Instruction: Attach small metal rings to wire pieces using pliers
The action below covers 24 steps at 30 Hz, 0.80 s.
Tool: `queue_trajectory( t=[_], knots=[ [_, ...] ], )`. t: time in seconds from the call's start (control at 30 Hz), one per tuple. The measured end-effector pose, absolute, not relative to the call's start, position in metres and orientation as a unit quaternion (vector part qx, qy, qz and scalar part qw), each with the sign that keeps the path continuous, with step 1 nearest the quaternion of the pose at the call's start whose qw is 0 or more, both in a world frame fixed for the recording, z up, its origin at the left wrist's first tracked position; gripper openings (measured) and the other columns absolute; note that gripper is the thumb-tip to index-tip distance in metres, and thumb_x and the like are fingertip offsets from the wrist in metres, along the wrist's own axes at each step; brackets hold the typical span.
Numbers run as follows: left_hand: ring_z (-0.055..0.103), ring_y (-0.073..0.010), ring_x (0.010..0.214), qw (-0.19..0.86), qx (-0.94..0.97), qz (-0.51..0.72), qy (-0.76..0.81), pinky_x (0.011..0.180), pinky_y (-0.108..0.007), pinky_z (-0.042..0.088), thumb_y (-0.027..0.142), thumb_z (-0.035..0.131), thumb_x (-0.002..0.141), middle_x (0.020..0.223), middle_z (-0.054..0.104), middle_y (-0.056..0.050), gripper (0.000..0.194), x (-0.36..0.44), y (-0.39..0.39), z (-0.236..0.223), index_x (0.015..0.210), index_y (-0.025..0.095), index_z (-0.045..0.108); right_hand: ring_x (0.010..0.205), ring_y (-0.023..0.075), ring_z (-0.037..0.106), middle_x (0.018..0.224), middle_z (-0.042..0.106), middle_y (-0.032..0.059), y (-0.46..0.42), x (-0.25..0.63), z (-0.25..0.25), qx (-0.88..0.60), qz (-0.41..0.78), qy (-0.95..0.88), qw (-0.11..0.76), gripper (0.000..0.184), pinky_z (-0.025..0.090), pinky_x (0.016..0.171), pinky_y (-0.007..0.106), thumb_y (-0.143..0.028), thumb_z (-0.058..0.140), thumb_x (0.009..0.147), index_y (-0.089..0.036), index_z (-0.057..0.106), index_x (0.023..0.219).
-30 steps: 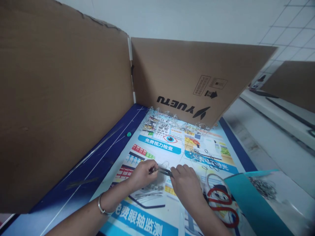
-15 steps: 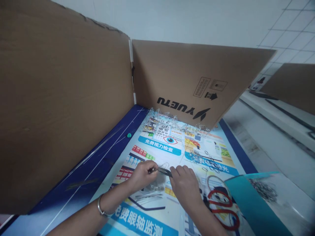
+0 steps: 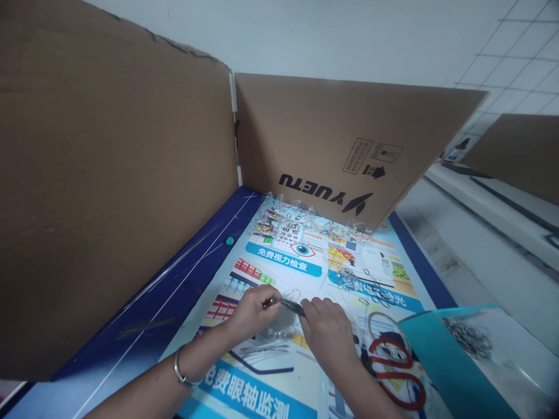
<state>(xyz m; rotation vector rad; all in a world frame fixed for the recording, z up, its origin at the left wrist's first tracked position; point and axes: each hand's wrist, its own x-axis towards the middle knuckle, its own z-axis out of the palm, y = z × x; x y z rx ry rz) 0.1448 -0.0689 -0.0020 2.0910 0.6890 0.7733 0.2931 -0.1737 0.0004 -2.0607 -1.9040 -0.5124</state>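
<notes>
Above the printed sheet, my left hand (image 3: 258,309) is closed in a pinch on a small shiny metal wire piece (image 3: 271,302). Coming from the right, my right hand (image 3: 328,327) is wrapped round dark pliers (image 3: 293,306), whose jaws reach to the wire piece at my left fingertips. The handles are hidden in my right palm. A clear plastic bag or dish (image 3: 279,327), too blurred to tell which, lies below my hands. Several straight thin wires (image 3: 265,350) lie just in front of it.
Red-handled scissors (image 3: 396,372) lie right of my right forearm. A teal-edged pouch (image 3: 458,361) holds a heap of metal pieces (image 3: 469,337). Looped wire pieces (image 3: 364,284) and clear tangled pieces (image 3: 297,212) lie farther back. Cardboard walls (image 3: 332,134) stand at the left and back.
The pliers' jaws look more closed and slightly turned at the wire piece. Both hands stay in nearly the same place.
</notes>
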Motion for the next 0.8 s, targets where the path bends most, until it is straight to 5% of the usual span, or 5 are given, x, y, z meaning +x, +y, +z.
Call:
queue_trajectory(
  t=[0.8],
  knots=[
    [0.045, -0.0095, 0.057, 0.417, 0.817, 0.284, 0.279, 0.056, -0.019, 0.033, 0.008, 0.047, 0.065, 0.057, 0.049, 0.003, 0.012, 0.147, -0.069, -0.005, 0.061, 0.015, 0.055, 0.072, 0.0181, 0.039, 0.07, 0.05, 0.0036, -0.173, 0.296, 0.008, -0.721, -0.191, -0.658, 0.101, 0.007, 0.023, 0.066, 0.032, -0.024, 0.058, 0.074, -0.019, 0.059, 0.079]
  ],
)
